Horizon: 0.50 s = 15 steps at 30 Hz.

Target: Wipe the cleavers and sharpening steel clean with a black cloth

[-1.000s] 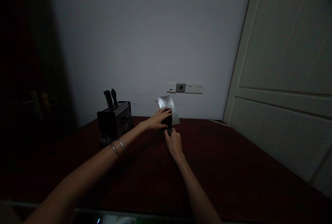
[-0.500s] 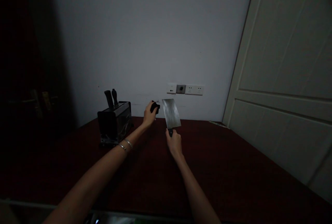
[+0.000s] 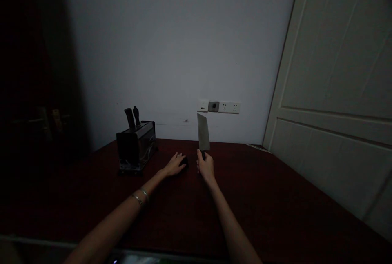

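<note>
A cleaver [image 3: 203, 132] with a broad grey blade stands upright, blade above the table, its dark handle wrapped by my right hand [image 3: 206, 166]. To the left of it, my left hand [image 3: 174, 165] is closed around a small black object [image 3: 184, 161], down at the tabletop. Most of that object hides under the fingers, so its kind does not show. Further left sits a dark knife block [image 3: 136, 146] with two black knife handles [image 3: 132, 118] sticking out of its top.
The dark red table [image 3: 275, 198] reaches back to a pale wall with power sockets [image 3: 229, 107]. A white panelled door [image 3: 337, 92] rises along the right side. At the far left, a door handle [image 3: 35, 120] shows in the shadow.
My left hand has come down to the tabletop with the black object. The cleaver in my right hand has turned, so its blade looks narrower and more upright.
</note>
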Available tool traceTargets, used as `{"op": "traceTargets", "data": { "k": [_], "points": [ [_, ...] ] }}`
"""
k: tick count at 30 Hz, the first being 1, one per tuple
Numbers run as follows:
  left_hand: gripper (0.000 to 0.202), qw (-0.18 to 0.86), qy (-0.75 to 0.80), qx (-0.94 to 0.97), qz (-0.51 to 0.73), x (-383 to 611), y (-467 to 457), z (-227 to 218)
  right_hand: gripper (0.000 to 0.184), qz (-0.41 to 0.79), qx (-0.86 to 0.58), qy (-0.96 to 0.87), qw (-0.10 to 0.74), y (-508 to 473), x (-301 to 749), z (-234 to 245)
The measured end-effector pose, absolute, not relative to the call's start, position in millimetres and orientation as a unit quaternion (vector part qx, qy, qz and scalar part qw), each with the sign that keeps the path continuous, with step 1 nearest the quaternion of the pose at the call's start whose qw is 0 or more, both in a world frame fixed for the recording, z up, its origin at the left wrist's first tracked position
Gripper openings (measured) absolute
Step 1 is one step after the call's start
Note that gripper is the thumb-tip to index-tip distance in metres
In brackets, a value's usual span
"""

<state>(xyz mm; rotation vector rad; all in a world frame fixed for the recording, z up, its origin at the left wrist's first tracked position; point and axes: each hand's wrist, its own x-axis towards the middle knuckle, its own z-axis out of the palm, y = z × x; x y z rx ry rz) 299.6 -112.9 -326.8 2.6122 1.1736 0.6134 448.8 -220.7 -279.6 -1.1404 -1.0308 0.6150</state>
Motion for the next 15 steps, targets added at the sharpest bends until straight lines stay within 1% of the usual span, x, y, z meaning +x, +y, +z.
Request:
{"op": "traceTargets", "data": {
  "k": [3, 6, 9, 12, 15],
  "points": [
    [0.068, 0.151, 0.405, 0.888, 0.159, 296.3, -118.3, -337.3, 0.039, 0.417, -0.42, -0.414, 0.691, -221.3, 448.4, -275.3],
    [0.074, 0.221, 0.433, 0.851, 0.198, 293.1, -118.2, -336.3, 0.038, 0.506, -0.351, -0.373, 0.694, -224.4, 450.0, -269.8],
    [0.065, 0.256, 0.443, 0.819, 0.258, 288.0, -114.2, -326.7, 0.036, 0.562, -0.298, -0.356, 0.685, -227.8, 450.9, -265.3],
    [0.058, 0.246, 0.435, 0.811, 0.305, 279.6, -111.8, -311.6, 0.033, 0.596, -0.265, -0.355, 0.67, -230.6, 450.0, -260.9],
    [0.053, 0.229, 0.424, 0.802, 0.353, 270.4, -116.6, -289.9, 0.029, 0.608, -0.263, -0.346, 0.664, -233.9, 448.1, -254.3]
  ]
}}
